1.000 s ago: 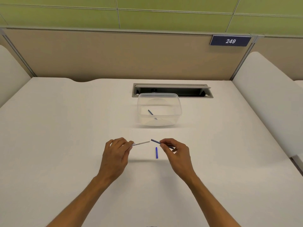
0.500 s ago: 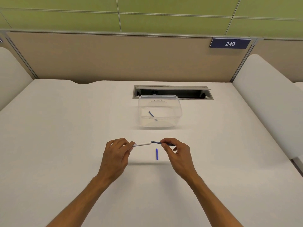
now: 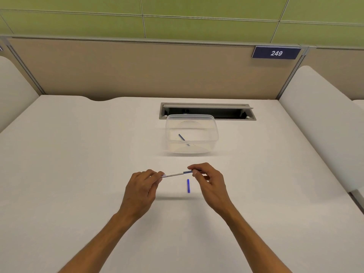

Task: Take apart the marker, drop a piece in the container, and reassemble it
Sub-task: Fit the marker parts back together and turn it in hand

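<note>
Head camera looks down on a white surface point(image 3: 78, 174) where a person holds the marker point(image 3: 175, 174) between two hands, a little above it. The left hand point(image 3: 140, 191) has its grip closed on the white barrel end, and the right hand point(image 3: 210, 184) has its grip closed with the fingertips on the dark blue end. The marker's long axis runs almost level from left to right, a little raised toward the right hand. A small blue piece point(image 3: 188, 185) lies on the surface just below the marker, pointing away from the person, so it stands almost across the marker's axis. It is nearer to the right hand than to the left. A clear container point(image 3: 213, 133) stands farther away, well apart from the hands, with a thin blue piece point(image 3: 181, 137) inside it. I judge the two held parts are being pushed together along their common axis; for the small blue piece, the right hand has the shorter way down.
</note>
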